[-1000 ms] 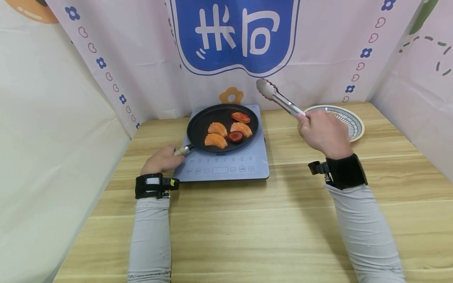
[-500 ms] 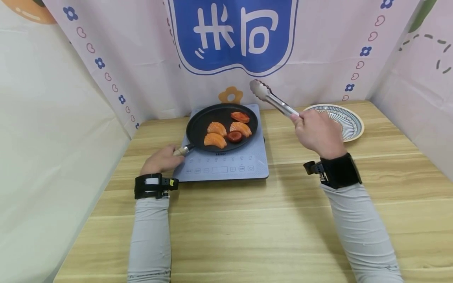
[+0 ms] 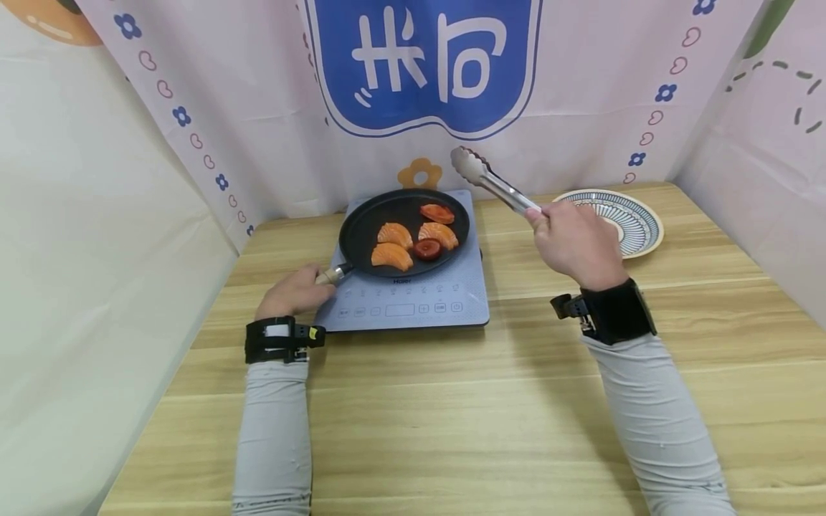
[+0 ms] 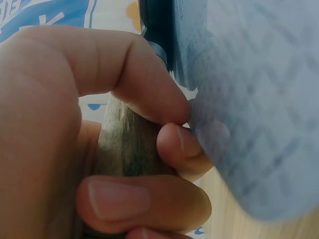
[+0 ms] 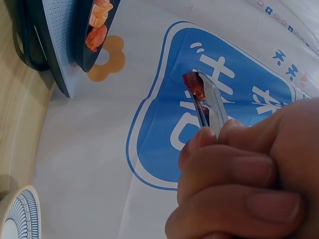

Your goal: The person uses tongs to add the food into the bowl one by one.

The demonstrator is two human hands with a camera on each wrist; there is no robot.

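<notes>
My left hand (image 3: pixel 293 292) grips the wooden handle (image 4: pixel 127 139) of a black frying pan (image 3: pixel 360 236), fingers curled round it in the left wrist view. In the pan lie three orange, white-striped salmon-like slices (image 3: pixel 391 256), a dark red round piece (image 3: pixel 427 249) and a reddish piece (image 3: pixel 437 213). With my right hand (image 3: pixel 577 240) I hold metal tongs (image 3: pixel 503 192) raised between pan and plate, tips pointing up and left. The right wrist view has a dark red piece (image 5: pixel 195 85) between the tongs' nearly closed tips; its kind is unclear.
Under the pan is a grey induction cooktop (image 3: pixel 474 304) with touch keys along its front. A blue-patterned plate (image 3: pixel 648 222) sits at the back right, partly behind my right hand. Printed cloth (image 3: pixel 277 143) hangs along the back edge of the wooden table (image 3: pixel 452 430).
My right hand and the tongs have moved left, toward the pan, uncovering more of the plate. My left hand and the pan stay in place.
</notes>
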